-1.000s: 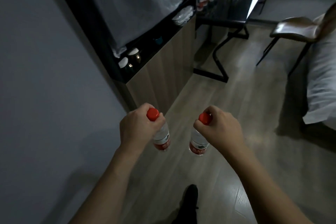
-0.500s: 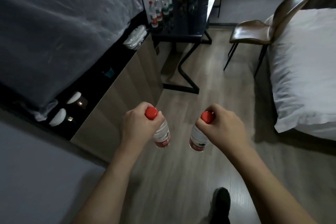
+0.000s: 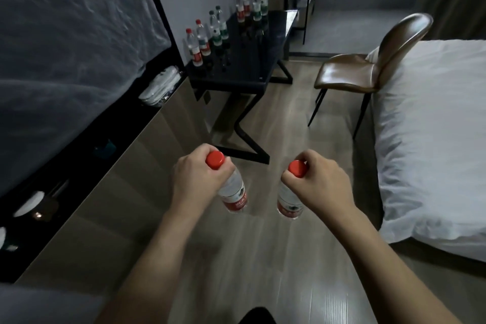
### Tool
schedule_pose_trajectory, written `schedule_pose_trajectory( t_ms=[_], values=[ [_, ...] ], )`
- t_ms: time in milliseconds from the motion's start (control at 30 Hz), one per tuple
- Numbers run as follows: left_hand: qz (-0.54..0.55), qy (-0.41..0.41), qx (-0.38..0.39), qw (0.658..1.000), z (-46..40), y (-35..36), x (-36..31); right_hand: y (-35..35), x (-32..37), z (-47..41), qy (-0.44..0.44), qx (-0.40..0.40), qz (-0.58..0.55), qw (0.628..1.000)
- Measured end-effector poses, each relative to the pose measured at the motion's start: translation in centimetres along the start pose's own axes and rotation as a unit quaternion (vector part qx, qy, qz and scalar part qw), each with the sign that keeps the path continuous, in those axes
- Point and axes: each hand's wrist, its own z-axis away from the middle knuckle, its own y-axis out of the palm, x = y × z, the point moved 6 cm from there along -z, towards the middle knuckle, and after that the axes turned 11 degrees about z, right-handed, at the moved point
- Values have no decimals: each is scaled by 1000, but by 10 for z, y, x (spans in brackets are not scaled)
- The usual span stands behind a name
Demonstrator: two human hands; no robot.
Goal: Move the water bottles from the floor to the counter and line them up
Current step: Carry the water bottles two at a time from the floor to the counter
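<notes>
so, here is the room, bit by bit.
left hand: the left hand [image 3: 196, 181] is curled tight around the top of a bottle, just under its red cap.
left bottle: this water bottle [image 3: 234, 196] hangs straight down from the left hand, up in the air over the wood floor [image 3: 263, 258]. it is clear with a red band near the bottom.
right hand: the right hand [image 3: 319, 187] is wrapped around the neck of another bottle, fingers closed on it.
right bottle: the second water bottle [image 3: 289, 201] hangs down too, over the floor, near the first one but not touching it. its red cap pokes out by the thumb.
counter: a shiny black counter [image 3: 249, 52] stands far ahead on bent black legs.
bottles on counter: a row of bottles [image 3: 207, 37] stands upright along its left side, some with red caps and red bands, some with green bands. four more bottles [image 3: 251, 4] stand together at the far end.
chair: a brown chair [image 3: 368, 66] sits to the right of the counter, beside the bed.
bed: a bed with a white cover [image 3: 434, 134] fills the right side.
cabinet: a long low wood cabinet [image 3: 105, 192] runs along the left wall, with a dark shelf on top holding small white things i cannot make out.
foot: a dark shoe [image 3: 259, 317] peeks in at the bottom edge.
</notes>
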Motion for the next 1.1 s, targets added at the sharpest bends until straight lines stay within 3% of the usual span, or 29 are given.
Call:
schedule_pose_trajectory(
  t_ms=[467, 733, 1100],
  values=[
    [-24, 27, 52, 998, -224, 144, -9, 23, -36, -260, 9, -13, -5, 1000],
    [9, 48, 41, 998, -357, 211, -38, 12, -52, -403, 15, -52, -19, 998],
    [-27, 33, 25, 999, -485, 334, -66, 31, -123, -589, -6, -9, -28, 1000]
  ],
)
